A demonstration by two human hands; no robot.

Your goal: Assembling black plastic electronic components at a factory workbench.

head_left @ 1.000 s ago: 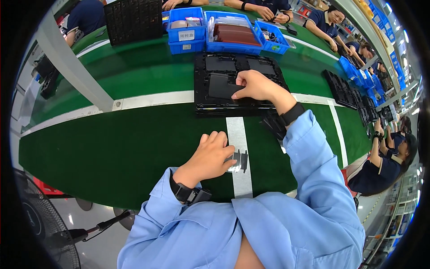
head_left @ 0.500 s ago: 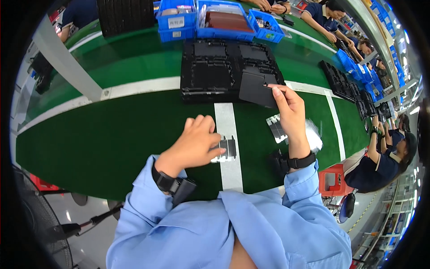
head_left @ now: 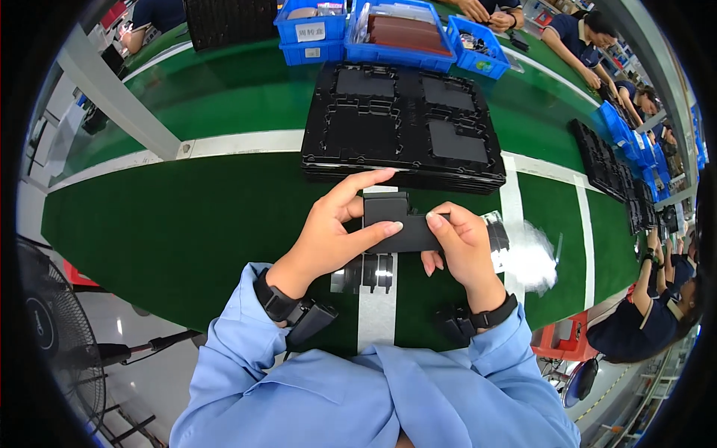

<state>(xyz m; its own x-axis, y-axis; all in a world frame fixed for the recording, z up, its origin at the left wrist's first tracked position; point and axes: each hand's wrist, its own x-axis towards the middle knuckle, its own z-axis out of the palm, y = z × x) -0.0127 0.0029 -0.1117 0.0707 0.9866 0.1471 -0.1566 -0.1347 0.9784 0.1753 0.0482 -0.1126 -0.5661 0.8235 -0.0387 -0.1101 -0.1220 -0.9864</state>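
Observation:
Both my hands hold a flat black notched part (head_left: 386, 210) over the near mat. My left hand (head_left: 317, 235) has its thumb on the part's face and its index finger stretched along the far side. My right hand (head_left: 467, 243) pinches the narrower right end between thumb and fingers. Just below the part, a clear sheet with black strips (head_left: 379, 275) lies across a pale stripe. Beyond my hands is a stack of black moulded trays (head_left: 409, 145); flat dark pieces sit in several pockets of the top one.
Right of my right hand lie another sheet with dark strips (head_left: 496, 233) and shiny clear film (head_left: 536, 261). Blue bins (head_left: 399, 58) stand beyond the trays. A metal post (head_left: 123, 97) rises at left. More black trays (head_left: 609, 164) and co-workers occupy the right side.
My right hand has brought the black part from above the trays toward me. My left hand has left the strip sheet and taken hold of the part too.

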